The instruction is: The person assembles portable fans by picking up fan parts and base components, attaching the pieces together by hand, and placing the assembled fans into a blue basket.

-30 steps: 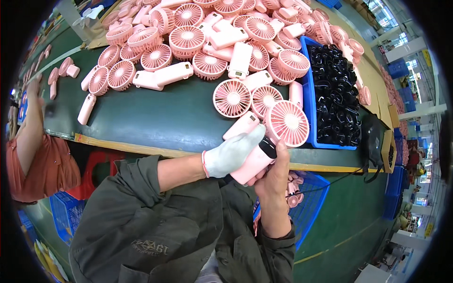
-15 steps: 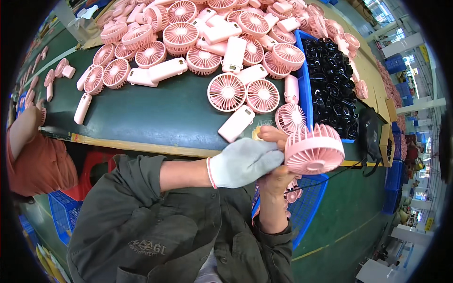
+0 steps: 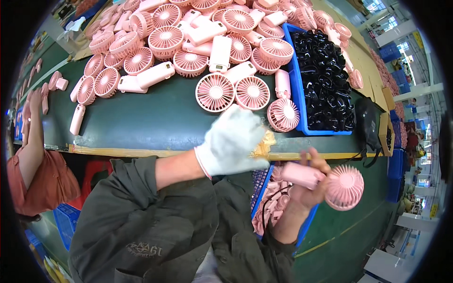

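My right hand (image 3: 309, 186), bare, is closed round the handle of a pink handheld fan (image 3: 345, 187). The fan is held tilted past the table's front edge, its round slatted head to the right. Over the table edge is my left hand (image 3: 231, 140) in a white glove, blurred; its fingers are partly hidden, so I cannot tell what they grip. A crumpled yellowish piece (image 3: 265, 144) shows beside the glove. Just beyond the glove lie a round fan (image 3: 215, 92) and another fan (image 3: 252, 93); a further fan (image 3: 283, 114) rests by the blue tray.
A blue tray (image 3: 296, 89) of glossy black parts stands on the green table (image 3: 155, 122). Pink fans (image 3: 167, 40) are heaped at the back. Below the edge, a blue crate (image 3: 306, 226) holds pink parts. A black bag (image 3: 370, 127) hangs at right; a co-worker's arm (image 3: 33, 141) is at left.
My hands have come apart. The right hand has carried the fan down and right, off the table, turning it so the handle shows. The left hand has shifted up and left, over the table.
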`<state>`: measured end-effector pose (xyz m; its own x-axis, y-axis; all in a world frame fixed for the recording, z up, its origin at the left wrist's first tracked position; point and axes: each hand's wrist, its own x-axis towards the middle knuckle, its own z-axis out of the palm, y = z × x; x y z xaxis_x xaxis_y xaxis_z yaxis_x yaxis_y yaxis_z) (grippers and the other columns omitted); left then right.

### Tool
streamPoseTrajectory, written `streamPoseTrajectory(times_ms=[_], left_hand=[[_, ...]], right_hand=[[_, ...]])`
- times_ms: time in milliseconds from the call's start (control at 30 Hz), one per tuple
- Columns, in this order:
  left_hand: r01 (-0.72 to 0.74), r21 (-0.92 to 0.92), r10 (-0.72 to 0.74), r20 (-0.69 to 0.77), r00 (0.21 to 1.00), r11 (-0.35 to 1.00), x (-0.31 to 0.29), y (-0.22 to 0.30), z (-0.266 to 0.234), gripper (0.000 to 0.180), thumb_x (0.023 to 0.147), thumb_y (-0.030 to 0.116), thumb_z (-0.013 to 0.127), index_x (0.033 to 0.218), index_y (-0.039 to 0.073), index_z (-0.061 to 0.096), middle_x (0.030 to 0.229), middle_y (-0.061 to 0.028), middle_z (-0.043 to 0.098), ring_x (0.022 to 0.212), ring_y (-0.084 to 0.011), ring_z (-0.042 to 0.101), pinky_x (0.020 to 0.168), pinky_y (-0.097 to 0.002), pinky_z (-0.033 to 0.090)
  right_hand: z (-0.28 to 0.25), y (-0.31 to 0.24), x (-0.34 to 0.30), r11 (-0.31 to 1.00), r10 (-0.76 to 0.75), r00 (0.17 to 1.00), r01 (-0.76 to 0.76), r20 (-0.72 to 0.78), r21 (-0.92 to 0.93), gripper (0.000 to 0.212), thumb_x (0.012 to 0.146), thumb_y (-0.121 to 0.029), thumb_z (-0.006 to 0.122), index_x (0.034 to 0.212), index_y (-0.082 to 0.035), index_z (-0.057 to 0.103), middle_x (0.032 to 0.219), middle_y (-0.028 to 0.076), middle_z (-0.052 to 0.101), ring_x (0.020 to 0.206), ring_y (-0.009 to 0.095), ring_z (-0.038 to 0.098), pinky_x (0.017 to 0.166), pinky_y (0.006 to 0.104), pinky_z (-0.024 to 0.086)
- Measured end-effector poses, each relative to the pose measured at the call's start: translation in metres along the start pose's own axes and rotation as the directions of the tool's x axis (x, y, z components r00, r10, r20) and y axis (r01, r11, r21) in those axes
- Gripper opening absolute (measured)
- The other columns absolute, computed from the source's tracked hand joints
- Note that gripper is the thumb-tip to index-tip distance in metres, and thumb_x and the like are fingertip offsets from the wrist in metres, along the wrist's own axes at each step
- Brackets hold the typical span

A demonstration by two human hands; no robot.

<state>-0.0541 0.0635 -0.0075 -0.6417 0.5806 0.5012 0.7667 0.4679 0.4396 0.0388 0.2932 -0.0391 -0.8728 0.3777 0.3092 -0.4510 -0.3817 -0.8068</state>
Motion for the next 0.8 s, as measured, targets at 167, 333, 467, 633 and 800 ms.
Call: streamPoseTrajectory(times_ms=[167,333,467,633,800], left_hand=[[0.071,0.39,-0.051,-0.061,0.997,0.918,-0.009,-0.051,0.007,0.045,0.065,0.031,0.073,0.102,0.008,0.062,0.11,-0.0142,0.056,0.112,-0.0313,0.05,0.101,-0.0557,0.034],[-0.012,0.514,-0.033,0.078,0.996,0.858,-0.023,-0.086,-0.01,0.037,0.071,0.02,0.067,0.104,0.006,0.062,0.099,-0.0081,0.062,0.109,-0.0256,0.054,0.106,-0.0454,0.034],[-0.063,0.417,-0.054,0.263,0.963,0.907,-0.007,-0.08,-0.031,0.042,0.064,0.029,0.071,0.095,0.003,0.062,0.077,-0.0086,0.061,0.092,-0.025,0.058,0.103,-0.0405,0.037],[0.033,0.36,-0.139,0.271,0.953,0.932,0.006,-0.08,-0.013,0.029,0.068,0.03,0.069,0.08,0.005,0.059,0.073,-0.0096,0.06,0.077,-0.0263,0.059,0.079,-0.0369,0.047],[0.239,0.094,-0.257,0.345,0.903,0.966,-0.005,-0.079,-0.019,0.024,0.076,0.022,0.063,0.092,0.005,0.056,0.084,-0.0147,0.062,0.077,-0.0347,0.064,0.062,-0.0439,0.052]], right_hand=[[-0.146,-0.016,-0.055,0.98,0.185,0.83,-0.118,-0.526,0.158,0.033,0.092,-0.039,0.062,0.076,-0.012,0.049,0.074,0.004,0.057,0.092,0.027,0.061,0.093,0.056,0.045],[-0.224,0.043,-0.183,0.896,0.218,0.475,-0.444,-0.852,-0.019,0.037,0.085,-0.041,0.07,0.108,-0.014,0.06,0.099,0.003,0.064,0.081,0.02,0.062,0.071,0.0366,0.054],[-0.256,0.055,-0.235,0.856,0.247,0.287,-0.512,-0.926,0.07,0.031,0.088,-0.038,0.066,0.102,-0.01,0.063,0.092,0.004,0.065,0.075,0.019,0.062,0.064,0.0331,0.053],[-0.112,-0.013,-0.032,0.654,-0.222,0.815,-0.283,-0.536,-0.701,0.028,0.096,-0.015,0.052,0.068,-0.011,0.047,0.061,-0.002,0.047,0.052,0.006,0.042,0.044,0.0195,0.032],[0.021,-0.026,0.119,0.383,-0.19,0.961,0.263,0.203,-0.885,0.007,0.09,-0.003,0.06,0.09,0.004,0.06,0.081,0.004,0.057,0.069,0.009,0.05,0.061,0.0231,0.042]])
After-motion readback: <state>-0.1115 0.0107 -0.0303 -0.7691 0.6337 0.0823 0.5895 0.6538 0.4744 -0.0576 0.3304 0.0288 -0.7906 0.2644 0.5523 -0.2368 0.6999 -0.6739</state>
